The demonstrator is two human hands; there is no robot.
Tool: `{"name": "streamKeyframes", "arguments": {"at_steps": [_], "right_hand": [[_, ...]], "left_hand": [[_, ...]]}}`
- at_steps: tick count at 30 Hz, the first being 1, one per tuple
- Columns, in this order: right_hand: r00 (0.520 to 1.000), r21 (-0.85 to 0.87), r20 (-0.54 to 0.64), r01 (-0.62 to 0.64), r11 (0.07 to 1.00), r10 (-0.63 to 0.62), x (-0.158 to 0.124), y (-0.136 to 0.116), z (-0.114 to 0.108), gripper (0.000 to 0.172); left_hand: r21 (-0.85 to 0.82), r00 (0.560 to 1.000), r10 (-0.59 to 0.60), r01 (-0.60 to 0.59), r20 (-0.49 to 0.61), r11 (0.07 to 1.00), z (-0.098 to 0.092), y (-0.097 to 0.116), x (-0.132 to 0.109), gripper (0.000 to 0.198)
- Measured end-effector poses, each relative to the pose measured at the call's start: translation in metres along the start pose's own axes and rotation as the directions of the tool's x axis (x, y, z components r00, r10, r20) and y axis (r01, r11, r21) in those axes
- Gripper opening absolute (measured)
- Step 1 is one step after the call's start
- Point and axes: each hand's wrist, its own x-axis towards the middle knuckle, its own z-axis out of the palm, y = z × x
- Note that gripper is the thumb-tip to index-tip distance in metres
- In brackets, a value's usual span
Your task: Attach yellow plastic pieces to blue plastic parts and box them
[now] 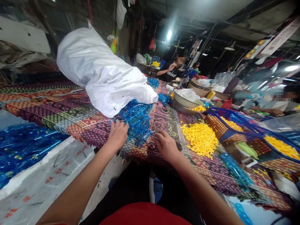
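Note:
A heap of shiny, see-through blue plastic pieces (137, 117) lies on the patterned woven cloth, at the mouth of a large white sack (100, 65) tipped on its side. At the heap's left edge is my left hand (118, 134), fingers bent down and closed; what is between them is hidden. My right hand (166, 144) is on the heap's right side, thumb and fingers pinched at the end of a blue plastic piece (148, 133). Further right, a pile of small yellow plastic pieces (200, 137) rests on the cloth.
Blue plastic baskets (234, 136) with yellow pieces stand at the right, near a kitchen-type scale (243, 153). Metal bowls (185, 103) sit behind the yellow pile. More blue pieces (25, 147) fill a container at lower left. A person (172, 73) is across the table; another is far right.

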Motion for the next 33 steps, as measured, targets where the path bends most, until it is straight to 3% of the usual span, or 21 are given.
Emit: {"name": "streamKeyframes", "arguments": {"at_steps": [5,9,13,16,20,23,26,30,33], "right_hand": [[0.995,-0.127,0.100,0.004,0.992,0.009,0.030,-0.001,0.011,0.026],[0.999,-0.080,0.013,-0.028,0.996,0.029,0.024,0.008,0.015,0.029],[0.987,0.077,-0.112,-0.110,0.991,0.118,0.005,0.020,0.013,0.029],[0.950,0.330,-0.143,-0.220,0.918,0.279,-0.005,0.021,0.010,0.026],[0.857,0.687,0.016,-0.383,0.617,0.514,-0.012,0.015,0.006,0.026],[0.801,0.841,0.158,-0.416,0.347,0.577,-0.017,0.011,0.005,0.027],[0.772,0.915,0.220,-0.376,0.149,0.597,-0.021,0.009,0.005,0.027],[0.721,0.948,0.298,-0.302,-0.104,0.626,-0.025,0.008,0.001,0.035],[0.704,0.936,0.353,-0.258,-0.242,0.616,-0.027,0.007,-0.004,0.038]], "left_hand": [[-0.007,1.000,0.023,-0.023,0.016,1.000,-0.004,0.000,0.004,0.027],[-0.012,0.999,0.030,-0.030,0.022,0.999,-0.007,0.001,0.006,0.027],[-0.010,0.999,0.042,-0.042,0.009,0.999,-0.006,0.002,0.007,0.028],[-0.003,0.999,0.035,-0.036,-0.018,0.999,-0.004,0.001,0.007,0.028],[0.021,0.999,0.029,-0.029,-0.027,0.999,-0.004,0.001,0.007,0.024],[0.023,1.000,0.028,-0.027,-0.008,0.999,-0.004,0.001,0.009,0.024],[0.013,1.000,0.009,-0.009,-0.018,1.000,-0.003,0.001,0.010,0.027],[-0.028,0.990,-0.028,0.024,-0.135,0.999,-0.003,0.001,0.007,0.037],[-0.024,0.984,0.002,-0.007,-0.177,1.000,-0.005,0.002,0.004,0.038]]}}
